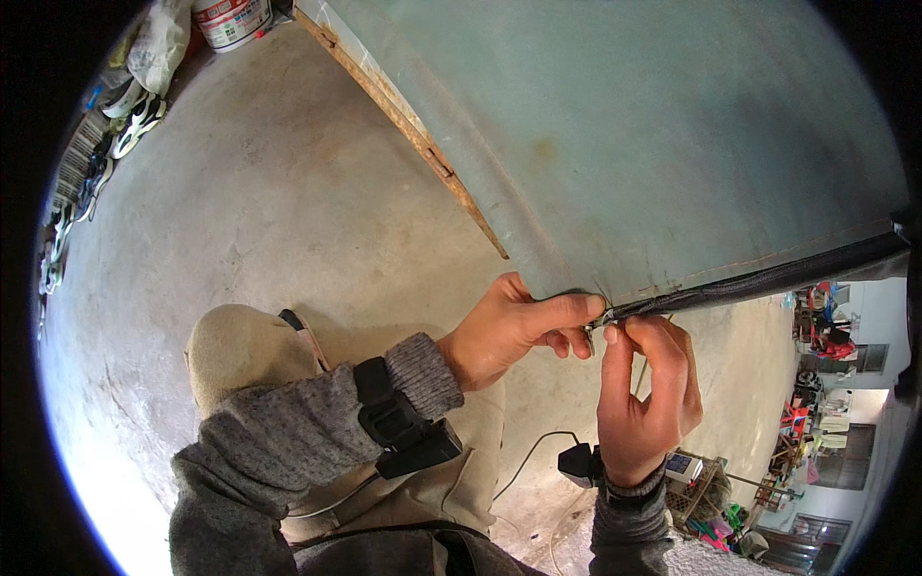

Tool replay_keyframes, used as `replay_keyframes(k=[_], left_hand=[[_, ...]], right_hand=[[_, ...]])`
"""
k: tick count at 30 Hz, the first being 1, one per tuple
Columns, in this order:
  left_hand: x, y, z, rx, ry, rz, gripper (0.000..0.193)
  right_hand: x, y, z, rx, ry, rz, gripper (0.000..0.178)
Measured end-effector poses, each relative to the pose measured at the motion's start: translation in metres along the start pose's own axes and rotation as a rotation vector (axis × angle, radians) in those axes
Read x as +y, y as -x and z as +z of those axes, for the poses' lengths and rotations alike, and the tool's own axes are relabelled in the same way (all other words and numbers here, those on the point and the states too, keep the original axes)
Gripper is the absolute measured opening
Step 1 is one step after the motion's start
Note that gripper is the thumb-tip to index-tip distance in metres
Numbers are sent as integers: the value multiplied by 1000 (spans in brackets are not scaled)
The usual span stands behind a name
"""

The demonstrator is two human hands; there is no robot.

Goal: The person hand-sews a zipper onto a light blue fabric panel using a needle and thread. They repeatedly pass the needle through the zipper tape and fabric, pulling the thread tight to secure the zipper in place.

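Both hands — left hand (514, 326), right hand (645, 394) — pinch the long black fabric edge strip (759, 281) of the grey-green sheet (624, 144); it runs up to the right.

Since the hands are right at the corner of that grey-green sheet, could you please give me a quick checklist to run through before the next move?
1. Left hand grips the lower edge of the grey-green sheet: ok.
2. Right hand pinches something small at the end of the black edging strip: ok, though what it pinches cannot be told.
3. Both hands meet at the same corner: ok.
4. Edging strip lies along the sheet's stitched edge: ok.
5. White cable hangs free below the hands, apart from the sheet: ok.
6. Whether the strip is fastened at its far end: cannot tell.
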State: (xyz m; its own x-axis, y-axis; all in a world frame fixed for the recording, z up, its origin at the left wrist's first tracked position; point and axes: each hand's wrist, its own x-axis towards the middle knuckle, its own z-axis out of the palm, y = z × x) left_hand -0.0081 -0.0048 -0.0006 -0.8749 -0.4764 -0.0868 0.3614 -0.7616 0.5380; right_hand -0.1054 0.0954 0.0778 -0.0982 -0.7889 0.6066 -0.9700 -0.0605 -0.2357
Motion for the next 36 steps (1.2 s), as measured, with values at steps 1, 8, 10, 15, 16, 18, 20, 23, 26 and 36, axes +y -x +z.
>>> replay_keyframes(k=[1, 8, 10, 15, 16, 18, 20, 23, 26, 36], left_hand=[[0, 0, 0, -2, -6, 3, 16], [-5, 2, 0, -6, 3, 35, 19], [-5, 2, 0, -6, 4, 47, 19], [-4, 5, -2, -23, -14, 47, 20], [-4, 4, -3, -29, -22, 49, 20], [-4, 4, -4, -37, -45, 46, 20], [-5, 4, -4, -28, -48, 60, 19], [-5, 4, -4, -35, -57, 59, 21], [-3, 4, -4, -42, -67, 47, 22], [-1, 5, -1, -22, -56, 57, 19]], right_hand=[[-3, -3, -3, -27, 44, -2, 18], [-14, -16, -6, -260, 355, -47, 38], [-14, -17, -5, -248, 276, -8, 30], [-11, -17, -5, -133, 73, -17, 12], [-12, -16, -5, -136, 73, 4, 12], [-15, -13, -5, -144, 60, 59, 12], [-18, -9, -7, -140, 134, 77, 14], [-14, -8, -4, -88, 159, 8, 17], [-3, -10, 0, -38, 156, -145, 19], [2, -21, -7, -96, 152, -314, 19]])
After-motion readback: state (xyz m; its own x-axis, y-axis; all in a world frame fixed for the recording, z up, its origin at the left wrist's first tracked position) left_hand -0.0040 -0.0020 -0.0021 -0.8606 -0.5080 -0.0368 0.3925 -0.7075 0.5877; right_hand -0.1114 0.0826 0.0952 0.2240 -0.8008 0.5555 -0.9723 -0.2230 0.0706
